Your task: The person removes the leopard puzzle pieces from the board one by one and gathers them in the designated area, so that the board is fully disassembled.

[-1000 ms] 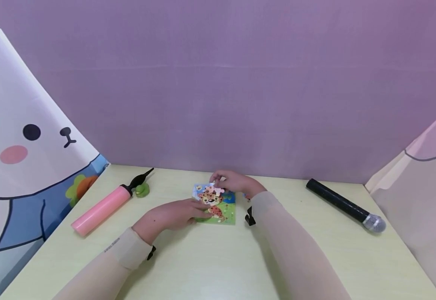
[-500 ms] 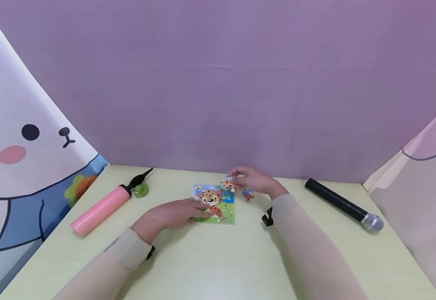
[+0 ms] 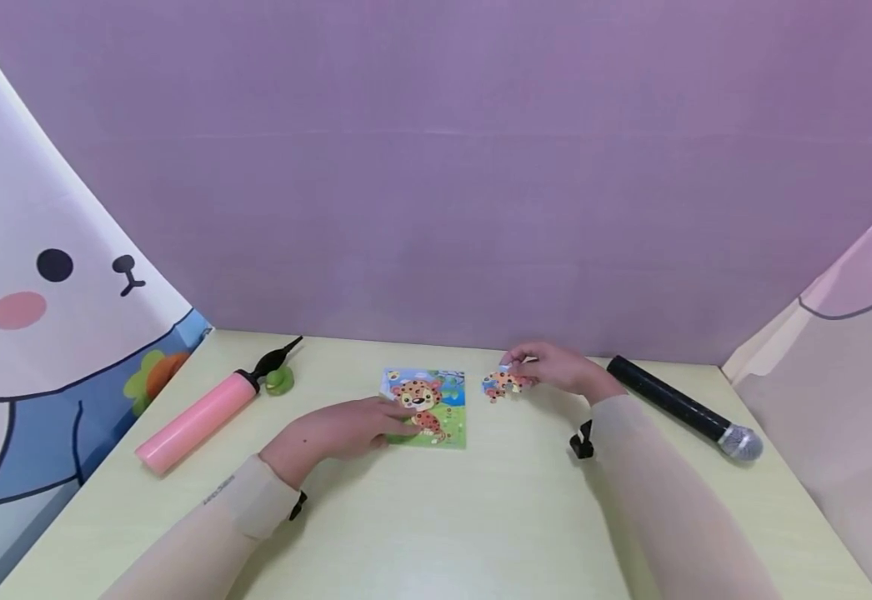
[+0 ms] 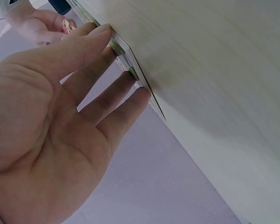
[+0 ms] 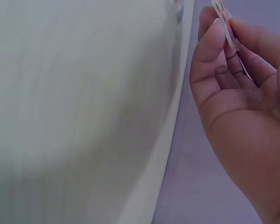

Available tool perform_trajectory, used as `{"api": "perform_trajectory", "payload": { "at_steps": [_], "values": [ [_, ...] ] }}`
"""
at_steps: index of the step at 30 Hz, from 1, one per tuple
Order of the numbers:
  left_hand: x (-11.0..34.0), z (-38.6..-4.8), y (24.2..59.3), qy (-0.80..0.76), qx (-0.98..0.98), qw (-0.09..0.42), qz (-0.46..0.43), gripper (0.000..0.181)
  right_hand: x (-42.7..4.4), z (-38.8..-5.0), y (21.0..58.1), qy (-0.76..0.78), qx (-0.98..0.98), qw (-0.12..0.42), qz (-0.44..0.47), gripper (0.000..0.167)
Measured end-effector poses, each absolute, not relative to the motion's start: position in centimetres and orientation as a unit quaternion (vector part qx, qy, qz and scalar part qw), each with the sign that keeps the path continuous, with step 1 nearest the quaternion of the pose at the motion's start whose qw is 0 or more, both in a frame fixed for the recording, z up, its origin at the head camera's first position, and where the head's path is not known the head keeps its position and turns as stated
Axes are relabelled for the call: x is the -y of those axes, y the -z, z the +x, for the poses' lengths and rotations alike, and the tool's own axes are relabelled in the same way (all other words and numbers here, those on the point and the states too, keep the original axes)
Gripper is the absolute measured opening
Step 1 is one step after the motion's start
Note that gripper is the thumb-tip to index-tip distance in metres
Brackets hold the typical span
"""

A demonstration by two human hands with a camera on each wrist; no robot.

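Observation:
A small jigsaw puzzle board point(image 3: 453, 432) with a spotted leopard cub picture lies on the table. My left hand point(image 3: 349, 427) rests its fairly straight fingers on the board's left part, hiding some of it. In the left wrist view, the left hand's fingertips point(image 4: 141, 95) touch the board's edge. To the right of the board, my right hand point(image 3: 552, 368) pinches a spotted puzzle piece point(image 5: 226, 25) between thumb and fingers. It holds this piece just above or beside another loose puzzle piece point(image 3: 493, 388); the two overlap in the head view.
On the left lie a pink hand pump point(image 3: 199, 421) with a black nozzle and a small green toy point(image 3: 279, 381). A black microphone point(image 3: 679, 404) with a silver head lies at the right. A purple cloth backdrop point(image 3: 436, 208) stands behind the table point(image 3: 436, 517).
My right hand has moved right, carrying the puzzle piece from over the board to beside it. More of the board's upper part now shows. The left hand has stayed in place.

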State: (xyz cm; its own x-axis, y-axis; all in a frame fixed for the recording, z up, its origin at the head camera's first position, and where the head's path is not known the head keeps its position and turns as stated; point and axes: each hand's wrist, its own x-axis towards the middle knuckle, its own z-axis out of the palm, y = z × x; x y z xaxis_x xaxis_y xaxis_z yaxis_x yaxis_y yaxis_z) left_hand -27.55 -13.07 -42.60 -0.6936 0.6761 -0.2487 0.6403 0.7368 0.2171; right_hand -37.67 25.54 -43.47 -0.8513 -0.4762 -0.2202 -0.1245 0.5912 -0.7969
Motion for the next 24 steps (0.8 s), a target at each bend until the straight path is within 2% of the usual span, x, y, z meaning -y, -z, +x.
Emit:
{"api": "perform_trajectory", "payload": {
  "at_steps": [9,24],
  "values": [
    [13.2,-27.4,42.9,-0.051,-0.919,0.154,0.358,0.052,-27.0,-37.4,44.3,0.395,-0.877,0.223,-0.159,0.026],
    [13.2,-27.6,42.8,-0.046,-0.916,0.147,0.370,0.053,-27.2,-37.6,44.7,0.359,-0.898,0.192,-0.166,0.025]
  ]
}}
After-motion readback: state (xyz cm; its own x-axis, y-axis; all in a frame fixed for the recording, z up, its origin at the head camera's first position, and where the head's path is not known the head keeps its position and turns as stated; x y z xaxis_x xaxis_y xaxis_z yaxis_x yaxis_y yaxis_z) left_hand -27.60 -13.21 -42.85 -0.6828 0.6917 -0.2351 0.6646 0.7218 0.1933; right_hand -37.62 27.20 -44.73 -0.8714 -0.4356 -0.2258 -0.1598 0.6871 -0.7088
